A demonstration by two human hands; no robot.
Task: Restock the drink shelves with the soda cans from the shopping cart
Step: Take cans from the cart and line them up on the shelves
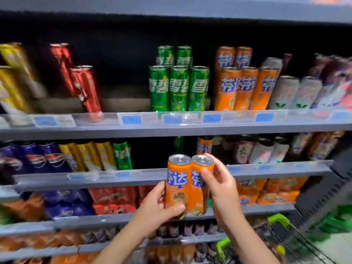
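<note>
The fingers of the left hand are wrapped around the low part of one orange can; the right hand grips a second orange can, and the two cans touch side by side. Both are upright, slim, orange with blue letters and silver tops, held in front of the middle shelf. Behind them on this shelf is one orange can with dark free space around it, so I judge the filling is not finished. The cart is below the shelf, to the right; its content is too blurred to tell.
</note>
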